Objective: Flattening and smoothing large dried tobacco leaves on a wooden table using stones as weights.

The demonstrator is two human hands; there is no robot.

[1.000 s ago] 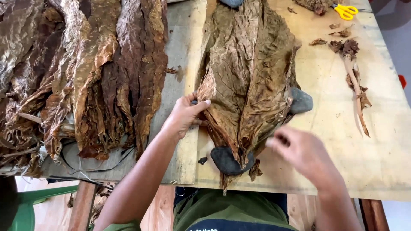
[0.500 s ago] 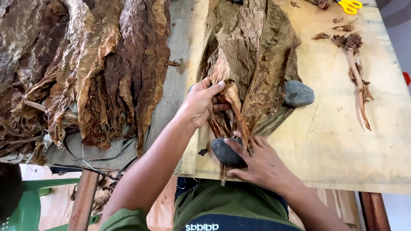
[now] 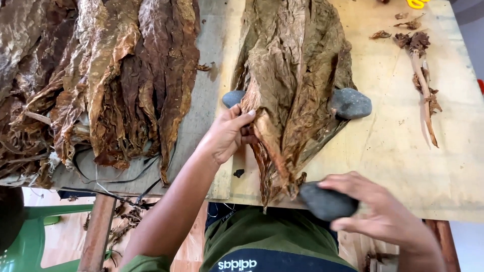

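Observation:
A stack of flattened brown dried leaves (image 3: 297, 65) lies on a pale wooden board (image 3: 403, 166). My left hand (image 3: 229, 132) pinches the lower left edge of the stack, thumb and fingers on a folded leaf. My right hand (image 3: 375, 211) grips a dark grey stone (image 3: 326, 202) at the board's near edge, just right of the leaves' narrow tip. A second grey stone (image 3: 350, 103) rests against the stack's right side. A third stone (image 3: 233, 97) shows at the left side, just above my left hand.
A big pile of crumpled brown leaves (image 3: 101, 80) covers the table's left part. Stripped stems and leaf scraps (image 3: 423, 85) lie at the right. Yellow scissors handles (image 3: 417, 4) peek in at the top edge. A green plastic chair (image 3: 30, 226) stands lower left.
My right hand has pulled the dark stone off the leaf tip and moved it right, to the board's edge. My left hand stays on the stack's left edge.

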